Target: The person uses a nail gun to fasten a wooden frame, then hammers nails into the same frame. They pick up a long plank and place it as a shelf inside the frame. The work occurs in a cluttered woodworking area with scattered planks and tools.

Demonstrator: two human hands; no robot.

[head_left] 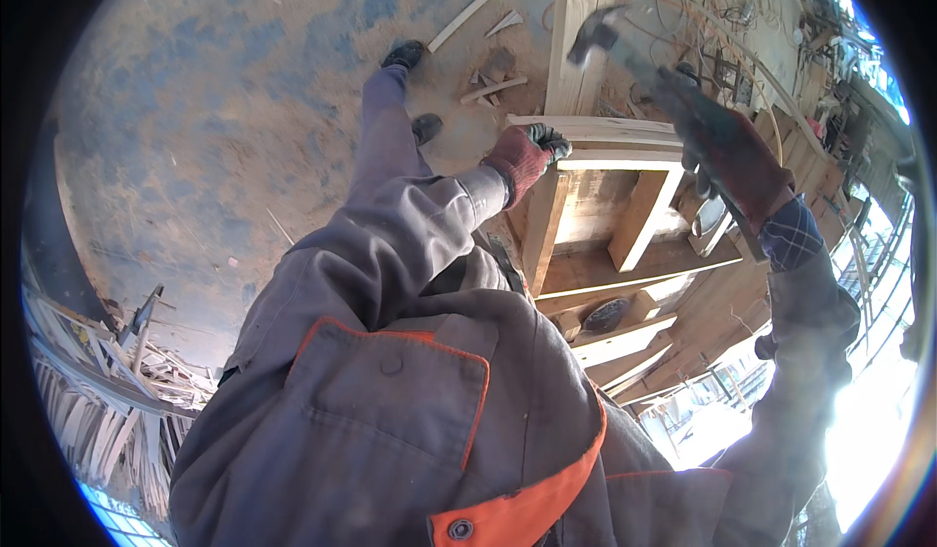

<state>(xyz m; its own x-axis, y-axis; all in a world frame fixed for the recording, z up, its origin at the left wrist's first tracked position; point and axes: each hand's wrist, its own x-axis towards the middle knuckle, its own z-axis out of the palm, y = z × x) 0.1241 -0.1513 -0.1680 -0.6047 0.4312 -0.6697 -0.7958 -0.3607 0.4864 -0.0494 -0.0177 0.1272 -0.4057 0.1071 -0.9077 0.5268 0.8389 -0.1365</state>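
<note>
Hammering is caught mid-swing over a pale, rough-sawn wooden pallet frame (625, 244): a steel-headed claw hammer (597, 32) is raised high and blurred, its handle gripped tight in the right hand (732, 152), which is covered by a dark red work glove. The left hand (527, 152), in a matching red glove with grey fingertips, is closed over the near end of a light top board (595, 132) that is laid across the frame, and the board is held down there. Judged from how the wood lies, the frame is partly built: several cross slats and upright blocks are already set in place, while the top board appears not yet fully fixed, and whether a nail is started under the hammer cannot be told. Loose offcut strips of pale wood (493, 83) are scattered on the dusty concrete floor (215, 127) beyond the dark boots. No box, bucket or other container can be made out, so nothing is seen held in one.
</note>
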